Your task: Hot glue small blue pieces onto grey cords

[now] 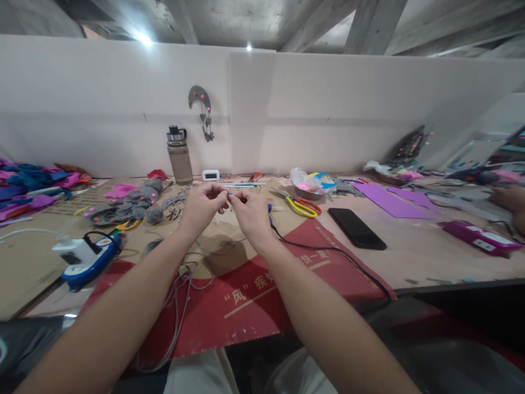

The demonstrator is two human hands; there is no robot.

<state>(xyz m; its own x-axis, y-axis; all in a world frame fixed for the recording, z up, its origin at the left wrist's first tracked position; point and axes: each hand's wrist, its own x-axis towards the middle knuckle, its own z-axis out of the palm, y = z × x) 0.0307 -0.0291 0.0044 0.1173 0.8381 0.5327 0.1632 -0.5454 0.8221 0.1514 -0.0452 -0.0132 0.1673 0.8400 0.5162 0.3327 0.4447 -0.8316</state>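
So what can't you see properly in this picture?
All in the head view:
- The tiny grey piece pinched between the left hand and the right hand: too small to tell what it is, and mostly covered by fingertips.
- Another person's hand: cut off by the right edge.
- The white clock: display too small to read.
- The coloured fabric pile: cut off by the left edge.

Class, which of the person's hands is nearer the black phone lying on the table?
Right. The right hand sits left of the black phone; the left hand is farther left still, beyond the right.
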